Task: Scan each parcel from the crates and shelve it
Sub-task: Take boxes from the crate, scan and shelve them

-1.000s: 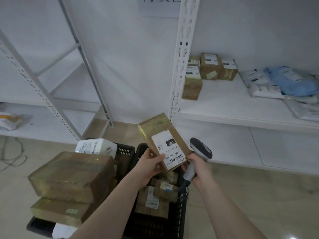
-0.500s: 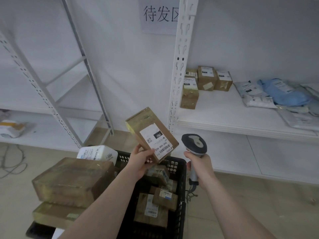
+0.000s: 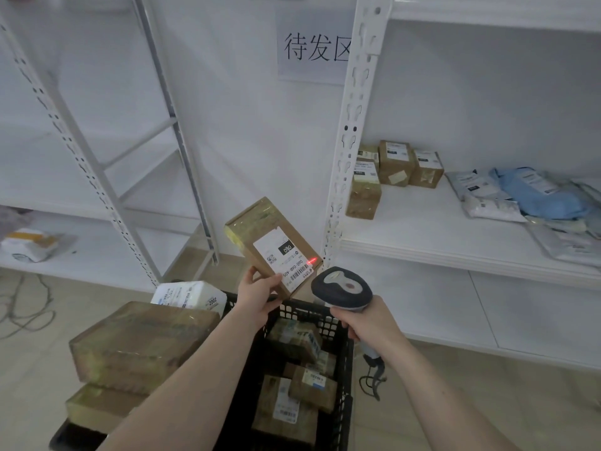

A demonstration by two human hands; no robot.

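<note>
White shelving (image 3: 455, 242) lines the wall behind a black crate (image 3: 344, 369). The left hand (image 3: 260, 294) pinches the parcel (image 3: 260, 232) by its lower corner, long axis tilted up-left. The right hand (image 3: 367, 323), fingers wrapped around the scanner (image 3: 341, 288), sits just right of the label (image 3: 286, 262), where a red beam spot shows.

One view only, head-worn, wide-angle. Looks forward and down from standing height. Both forearms reach in from the bottom edge, close to the lens. Black crate (image 3: 346, 369) sits low centre, near the camera. White shelving (image 3: 455, 242) fills the right half, farther off; a second rack (image 3: 97, 177) leans in at left. Paper sign (image 3: 313, 47) on the wall, top centre. Edges bow with lens distortion.
</note>
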